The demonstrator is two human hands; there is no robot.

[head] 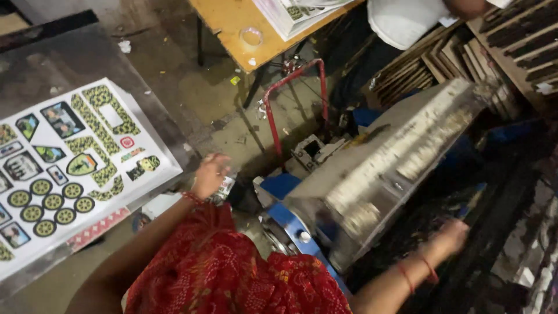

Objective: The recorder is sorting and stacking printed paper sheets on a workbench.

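My left hand (pixel 210 173) reaches down past the edge of a dark metal table (pixel 70 58), fingers curled around a small crumpled piece of printed sheet (pixel 224 187). My right hand (pixel 452 234) stretches forward on the right, beside a long silver machine housing (pixel 395 157), over a dark inky surface; its fingers are blurred. A white printed sheet (pixel 64 174) with green patterned sticker shapes and round badges lies on the metal table to the left. Red patterned cloth (pixel 232 273) covers my lap.
A wooden table (pixel 232 23) with a tape roll (pixel 251 36) and stacked printed sheets stands at the back. A red metal frame (pixel 296 99) rises from the dirty floor. Wooden frames (pixel 442 58) are stacked at the upper right. Another person in white (pixel 407 20) is at the top.
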